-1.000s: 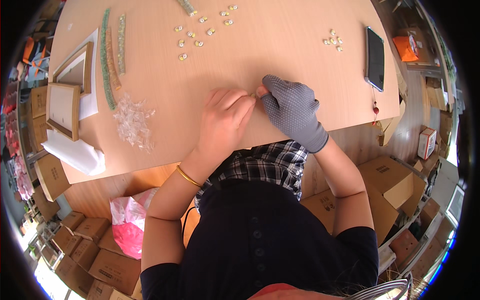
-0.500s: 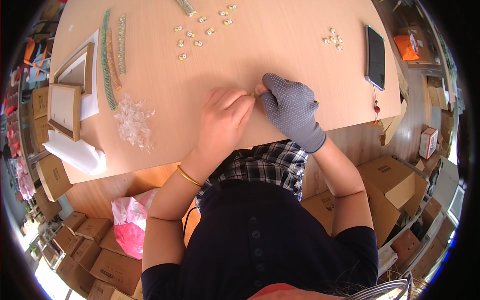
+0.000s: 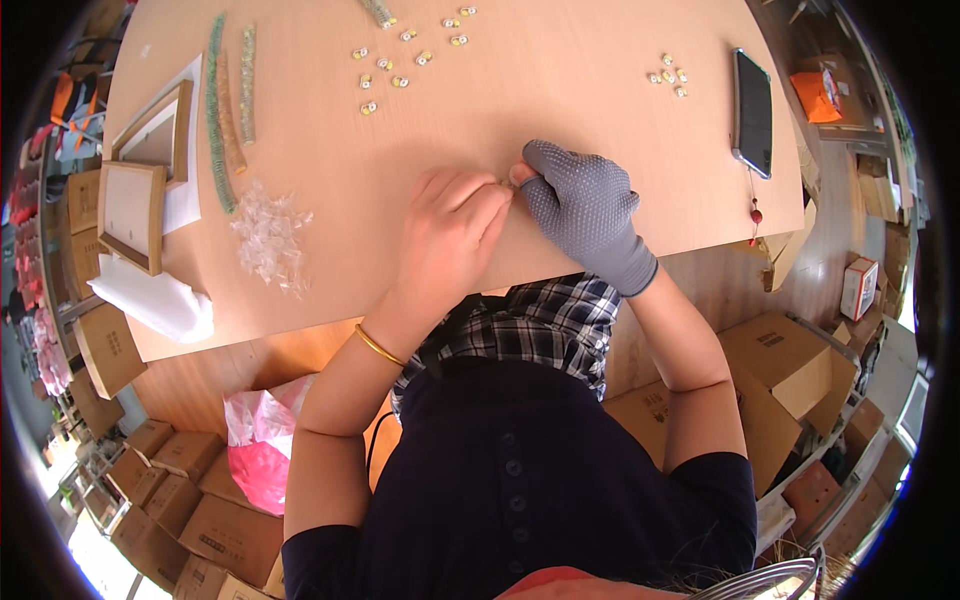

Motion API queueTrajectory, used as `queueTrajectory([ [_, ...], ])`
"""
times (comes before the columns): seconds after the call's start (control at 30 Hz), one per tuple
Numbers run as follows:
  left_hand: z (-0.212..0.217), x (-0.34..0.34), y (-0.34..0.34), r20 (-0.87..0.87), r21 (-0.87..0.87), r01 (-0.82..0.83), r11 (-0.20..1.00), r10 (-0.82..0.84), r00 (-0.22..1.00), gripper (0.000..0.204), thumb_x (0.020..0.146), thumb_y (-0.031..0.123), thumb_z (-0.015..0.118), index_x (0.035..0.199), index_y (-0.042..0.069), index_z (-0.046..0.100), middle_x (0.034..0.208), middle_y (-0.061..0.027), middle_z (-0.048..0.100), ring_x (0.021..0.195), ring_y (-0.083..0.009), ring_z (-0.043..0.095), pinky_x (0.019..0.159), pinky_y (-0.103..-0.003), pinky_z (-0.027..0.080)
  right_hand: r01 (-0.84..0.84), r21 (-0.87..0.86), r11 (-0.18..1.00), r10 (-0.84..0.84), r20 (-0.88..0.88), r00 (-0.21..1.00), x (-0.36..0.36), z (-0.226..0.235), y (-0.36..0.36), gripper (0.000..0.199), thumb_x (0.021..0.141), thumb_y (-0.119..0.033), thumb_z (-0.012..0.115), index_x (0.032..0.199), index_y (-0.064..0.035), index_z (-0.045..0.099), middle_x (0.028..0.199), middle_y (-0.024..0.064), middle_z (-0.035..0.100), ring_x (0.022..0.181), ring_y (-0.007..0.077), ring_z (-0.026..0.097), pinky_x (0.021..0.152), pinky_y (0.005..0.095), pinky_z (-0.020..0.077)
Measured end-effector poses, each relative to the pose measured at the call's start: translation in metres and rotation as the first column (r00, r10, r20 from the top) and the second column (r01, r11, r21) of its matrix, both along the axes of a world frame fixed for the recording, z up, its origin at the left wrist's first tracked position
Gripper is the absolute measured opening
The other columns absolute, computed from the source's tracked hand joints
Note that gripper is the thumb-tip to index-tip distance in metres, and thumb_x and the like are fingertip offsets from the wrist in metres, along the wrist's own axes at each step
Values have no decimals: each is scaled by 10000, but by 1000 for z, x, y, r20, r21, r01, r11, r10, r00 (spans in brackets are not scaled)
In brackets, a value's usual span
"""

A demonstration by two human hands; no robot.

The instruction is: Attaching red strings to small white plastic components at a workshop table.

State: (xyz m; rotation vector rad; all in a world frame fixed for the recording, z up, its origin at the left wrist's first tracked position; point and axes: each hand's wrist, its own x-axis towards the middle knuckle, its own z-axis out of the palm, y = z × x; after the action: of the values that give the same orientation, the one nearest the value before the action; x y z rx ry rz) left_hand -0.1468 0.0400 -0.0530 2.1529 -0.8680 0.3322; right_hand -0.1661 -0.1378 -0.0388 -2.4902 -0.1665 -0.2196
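My bare left hand (image 3: 452, 232), with a gold bangle on its wrist, is closed in a pinch over the near part of the table. Close against its fingertips is my right hand (image 3: 588, 208), in a grey glove with white dots, also closed and its bare thumb tip showing. Something tiny seems to sit between the two sets of fingertips, but the fingers hide what it is. Farther off on the table lie several small white-and-yellow pieces (image 3: 401, 82) in a loose group. A smaller cluster of similar pieces (image 3: 668, 76) is to the right.
A phone (image 3: 753, 115) with a red-beaded strap lies at the right edge. On the left are ridged green (image 3: 216, 120) and brownish strips (image 3: 229, 110), a heap of clear plastic bits (image 3: 270, 240), wooden frames (image 3: 131, 218) and white wrapping (image 3: 155, 300). Cardboard boxes (image 3: 235, 540) stand on the floor.
Both hands stay together in nearly the same place and remain closed. The gloved hand has tilted very slightly, and the whole view has shifted a little.
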Motion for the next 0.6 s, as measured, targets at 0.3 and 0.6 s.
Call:
queueTrajectory([
  [0.3, 2, -1, -2, -57, -28, -78, 997, 76, 995, 144, 802, 18, 776, 883, 60, 665, 878, -56, 677, 828, -263, 644, 746, -377, 518, 211, 591, 779, -201, -84, 976, -12, -2, -10, 73, 988, -63, 579, 975, -10, 629, 859, 116, 725, 733, 225, 714, 671, 320, 544],
  [0.6, 4, -1, 4, -182, -11, -118, 993, 114, 977, 163, 822, 27, 771, 909, 41, 634, 856, -67, 655, 800, -229, 647, 717, -343, 540, -135, 332, 933, 60, 227, 972, -11, -9, -10, 62, 969, -91, 625, 984, -35, 647, 902, 136, 730, 791, 324, 728, 687, 363, 574],
])
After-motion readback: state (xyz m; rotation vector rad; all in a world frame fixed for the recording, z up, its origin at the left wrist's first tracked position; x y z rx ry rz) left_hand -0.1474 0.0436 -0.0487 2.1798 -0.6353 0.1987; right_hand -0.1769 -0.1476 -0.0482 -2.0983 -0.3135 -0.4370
